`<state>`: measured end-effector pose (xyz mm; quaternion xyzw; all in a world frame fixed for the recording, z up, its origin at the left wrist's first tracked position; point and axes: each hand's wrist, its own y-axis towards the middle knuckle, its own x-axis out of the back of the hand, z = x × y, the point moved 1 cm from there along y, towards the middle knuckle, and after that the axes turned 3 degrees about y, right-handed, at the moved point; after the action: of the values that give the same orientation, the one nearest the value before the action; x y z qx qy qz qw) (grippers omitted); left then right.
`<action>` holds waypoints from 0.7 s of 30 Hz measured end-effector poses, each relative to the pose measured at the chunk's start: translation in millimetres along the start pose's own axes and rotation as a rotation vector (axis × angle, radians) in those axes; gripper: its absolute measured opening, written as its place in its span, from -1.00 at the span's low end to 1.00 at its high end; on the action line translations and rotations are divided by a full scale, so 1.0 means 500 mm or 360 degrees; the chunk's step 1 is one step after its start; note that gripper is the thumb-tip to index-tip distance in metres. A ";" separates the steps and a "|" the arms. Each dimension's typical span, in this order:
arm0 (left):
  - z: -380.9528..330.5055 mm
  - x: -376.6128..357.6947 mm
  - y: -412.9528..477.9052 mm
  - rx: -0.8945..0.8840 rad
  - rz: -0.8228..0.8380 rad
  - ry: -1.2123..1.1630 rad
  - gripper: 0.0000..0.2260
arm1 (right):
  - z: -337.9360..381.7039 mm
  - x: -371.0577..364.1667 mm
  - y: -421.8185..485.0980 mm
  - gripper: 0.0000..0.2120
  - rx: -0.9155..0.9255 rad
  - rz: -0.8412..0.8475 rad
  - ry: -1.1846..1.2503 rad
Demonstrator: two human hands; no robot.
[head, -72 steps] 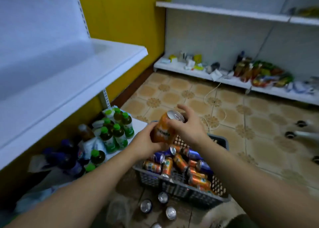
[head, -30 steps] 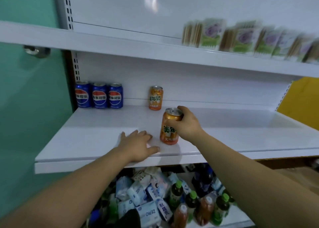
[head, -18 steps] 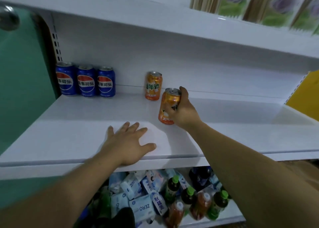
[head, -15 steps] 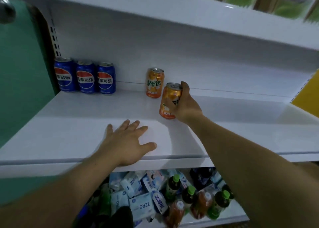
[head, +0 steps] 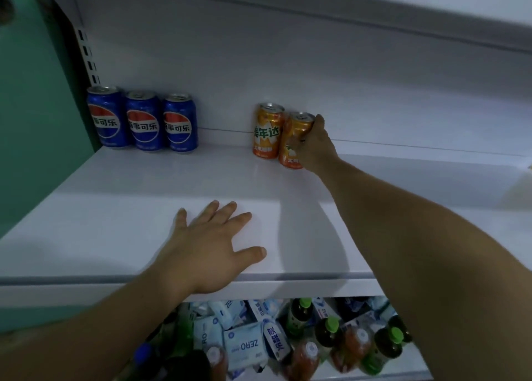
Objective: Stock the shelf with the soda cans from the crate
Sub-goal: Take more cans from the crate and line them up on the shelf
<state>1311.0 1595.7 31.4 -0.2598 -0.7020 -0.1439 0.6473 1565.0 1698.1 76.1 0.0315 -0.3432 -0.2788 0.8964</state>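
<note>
1 orange can (head: 291, 140), gripped by right hand (head: 316, 147), sits on shelf (head: 129, 207).

The shelf (head: 129, 222) is seen as smooth white painted metal with a soft sheen. The blue cans (head: 143, 121), the orange can (head: 292, 141) and its twin (head: 266, 131) are shown as glossy printed metal with bare silvery tops. Below, the packets (head: 244, 349) are wrapped in shiny plastic film, and the bottles (head: 326, 340) are made of clear glossy plastic, capped in matt green plastic.
</note>
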 end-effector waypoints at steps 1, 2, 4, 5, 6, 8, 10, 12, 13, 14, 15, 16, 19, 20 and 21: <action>0.000 0.000 0.000 0.0003 0.0004 0.0002 -0.32 | 0.000 -0.004 0.004 -0.34 -0.0008 -0.0031 0.0009; -0.001 0.000 0.000 0.0005 0.0009 0.0008 -0.32 | -0.001 -0.009 0.010 -0.39 -0.0016 -0.0054 0.0023; -0.001 0.000 -0.001 0.0004 0.0014 0.0022 -0.33 | -0.003 -0.019 0.020 -0.43 -0.0045 -0.0070 0.0060; -0.002 0.000 -0.002 0.0004 0.0013 0.0025 -0.33 | -0.003 -0.022 0.024 -0.45 -0.0060 -0.0080 0.0074; -0.002 0.001 -0.002 0.0005 0.0010 0.0026 -0.33 | -0.003 -0.026 0.029 -0.45 -0.0072 -0.0097 0.0084; -0.003 0.002 -0.002 0.0006 0.0010 0.0027 -0.33 | -0.001 -0.032 0.035 -0.41 -0.0105 -0.0119 0.0084; -0.004 0.001 -0.004 0.0003 0.0016 0.0026 -0.33 | 0.003 -0.035 0.037 -0.37 -0.0128 -0.0128 0.0085; -0.005 0.002 -0.005 -0.0001 0.0019 0.0028 -0.33 | 0.010 -0.031 0.033 -0.35 -0.0173 -0.0112 0.0085; -0.005 0.003 -0.005 -0.0003 0.0021 0.0032 -0.32 | 0.013 -0.027 0.028 -0.33 -0.0213 -0.0084 0.0069; -0.005 0.004 -0.005 -0.0006 0.0026 0.0035 -0.32 | 0.014 -0.023 0.022 -0.31 -0.0255 -0.0049 0.0035; -0.005 0.005 -0.005 -0.0008 0.0028 0.0033 -0.31 | 0.014 -0.018 0.012 -0.29 -0.0286 -0.0004 -0.0025; -0.005 0.006 -0.005 -0.0009 0.0027 0.0027 -0.31 | 0.013 -0.011 -0.001 -0.28 -0.0282 0.0041 -0.0111; -0.006 0.006 -0.004 -0.0021 0.0037 0.0004 -0.30 | 0.013 0.032 -0.059 -0.31 -0.0131 0.0195 -0.0534; -0.006 0.006 -0.004 -0.0024 0.0047 -0.0004 -0.30 | 0.013 0.054 -0.082 -0.30 -0.0088 0.0266 -0.0719; -0.005 0.008 -0.004 -0.0023 0.0057 -0.0012 -0.30 | 0.013 0.081 -0.107 -0.29 -0.0072 0.0335 -0.0896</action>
<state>1312.0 1593.1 36.0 -0.2776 -0.6986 -0.1362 0.6452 1559.9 1633.0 92.1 -0.1027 -0.5733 -0.1898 0.7904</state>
